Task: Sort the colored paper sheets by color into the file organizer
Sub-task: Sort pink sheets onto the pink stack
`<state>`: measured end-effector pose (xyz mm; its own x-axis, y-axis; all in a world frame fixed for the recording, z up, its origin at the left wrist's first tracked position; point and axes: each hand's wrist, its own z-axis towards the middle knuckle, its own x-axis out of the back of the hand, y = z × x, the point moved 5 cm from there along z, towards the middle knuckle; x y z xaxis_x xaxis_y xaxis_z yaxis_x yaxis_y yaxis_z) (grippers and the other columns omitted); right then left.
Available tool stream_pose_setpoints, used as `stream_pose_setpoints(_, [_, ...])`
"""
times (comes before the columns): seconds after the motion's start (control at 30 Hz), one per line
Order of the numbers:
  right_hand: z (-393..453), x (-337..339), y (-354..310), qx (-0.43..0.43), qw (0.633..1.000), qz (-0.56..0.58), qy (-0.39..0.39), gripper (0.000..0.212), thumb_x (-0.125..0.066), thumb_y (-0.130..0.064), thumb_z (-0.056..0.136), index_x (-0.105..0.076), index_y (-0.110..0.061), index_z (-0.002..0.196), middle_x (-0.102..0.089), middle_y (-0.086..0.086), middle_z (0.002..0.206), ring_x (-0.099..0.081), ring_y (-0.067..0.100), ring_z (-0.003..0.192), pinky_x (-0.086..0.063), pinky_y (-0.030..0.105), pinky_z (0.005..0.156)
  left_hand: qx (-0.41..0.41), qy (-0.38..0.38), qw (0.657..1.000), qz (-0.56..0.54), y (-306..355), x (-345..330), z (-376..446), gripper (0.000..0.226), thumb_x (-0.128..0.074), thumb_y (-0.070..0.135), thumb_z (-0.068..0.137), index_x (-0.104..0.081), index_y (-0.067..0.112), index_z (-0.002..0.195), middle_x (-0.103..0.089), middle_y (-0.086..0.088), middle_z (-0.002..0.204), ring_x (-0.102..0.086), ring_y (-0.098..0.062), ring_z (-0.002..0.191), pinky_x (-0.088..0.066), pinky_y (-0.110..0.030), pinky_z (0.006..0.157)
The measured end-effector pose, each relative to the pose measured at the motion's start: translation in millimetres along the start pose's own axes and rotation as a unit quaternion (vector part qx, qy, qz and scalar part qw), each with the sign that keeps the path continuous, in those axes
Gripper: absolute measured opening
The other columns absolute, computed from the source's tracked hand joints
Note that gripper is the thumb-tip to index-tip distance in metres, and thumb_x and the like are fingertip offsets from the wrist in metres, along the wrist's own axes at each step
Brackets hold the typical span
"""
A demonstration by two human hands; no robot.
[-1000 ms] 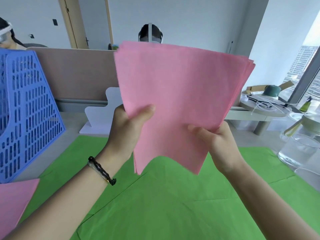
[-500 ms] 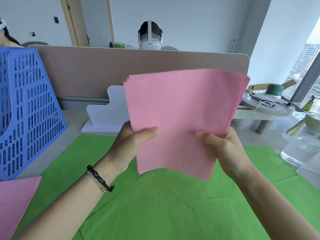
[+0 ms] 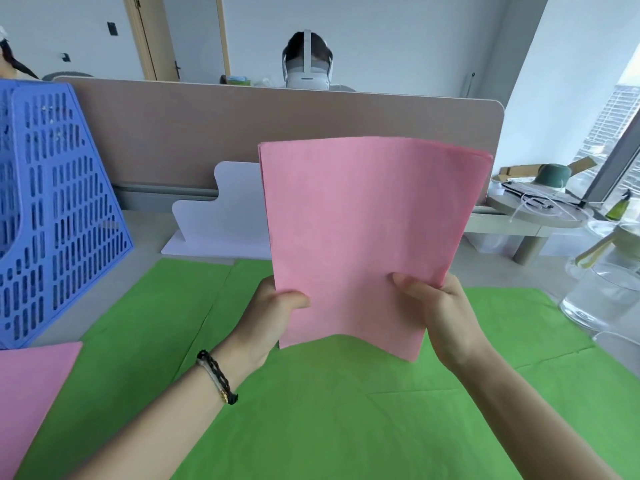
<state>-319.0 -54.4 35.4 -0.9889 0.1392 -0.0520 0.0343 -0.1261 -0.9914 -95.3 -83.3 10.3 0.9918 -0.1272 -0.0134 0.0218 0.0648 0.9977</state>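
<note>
Holding the pink stack (image 3: pixel 367 237) upright at frame centre, left hand (image 3: pixel 273 317) and right hand (image 3: pixel 440 317) gripping its lower corners; next we likely carry it to the blue organizer (image 3: pixel 59 209), upper left.

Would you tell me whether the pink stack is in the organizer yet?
Not yet: both hands hold the pink stack upright above the green sheets.

You sit in an office, beige desk divider (image 3: pixel 277 133) ahead, someone seated behind it, blue file organizer (image 3: pixel 59 209) on your desk, high-rise window (image 3: pixel 620 126) right
</note>
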Motion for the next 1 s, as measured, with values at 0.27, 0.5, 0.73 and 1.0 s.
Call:
stream_pose_setpoints(0.27, [0,-32,-27,-0.02,0.991,0.129,0.005,0.02,-0.056,0.001,0.093,-0.071,-0.011,0.098,-0.078,-0.002,0.094,-0.074,0.011,0.085,-0.05,0.031,0.082,0.083,-0.045,0.989,-0.111,-3,57,-34,0.033,-0.067,0.008,0.082,-0.07,0.004,0.115,-0.073,-0.018,0.121,-0.07,-0.035,0.113,-0.055,-0.048,0.097])
stream_pose_setpoints(0.5, [-18,-146,-29,-0.049,0.972,0.215,-0.082,0.03,-0.056,-0.003,0.092,-0.068,-0.014,0.118,-0.076,-0.002,0.112,-0.071,0.015,0.102,-0.051,0.037,0.09,0.048,0.096,0.894,-0.435,9,110,-86,0.028,-0.049,0.003,0.094,-0.076,0.011,0.094,-0.074,-0.015,0.108,-0.067,-0.033,0.105,-0.047,-0.05,0.105])
stream_pose_setpoints(0.73, [-48,-249,-36,-0.051,0.963,0.204,-0.168,0.032,-0.057,0.002,0.09,-0.067,-0.009,0.119,-0.076,-0.001,0.113,-0.071,0.015,0.102,-0.054,0.03,0.087,0.026,0.252,0.89,-0.379,25,208,-151,0.023,-0.052,0.002,0.093,-0.072,-0.003,0.102,-0.074,-0.021,0.102,-0.074,-0.032,0.087,-0.055,-0.045,0.088])
stream_pose_setpoints(1.0, [-90,-322,-11,-0.106,0.959,0.066,-0.253,0.02,-0.056,0.006,0.09,-0.071,-0.005,0.099,-0.079,0.002,0.086,-0.075,0.014,0.074,-0.053,0.033,0.07,-0.01,0.31,0.922,-0.231,43,311,-252,0.039,-0.058,0.006,0.085,-0.074,0.011,0.119,-0.075,-0.007,0.118,-0.071,-0.022,0.101,-0.052,-0.034,0.087])
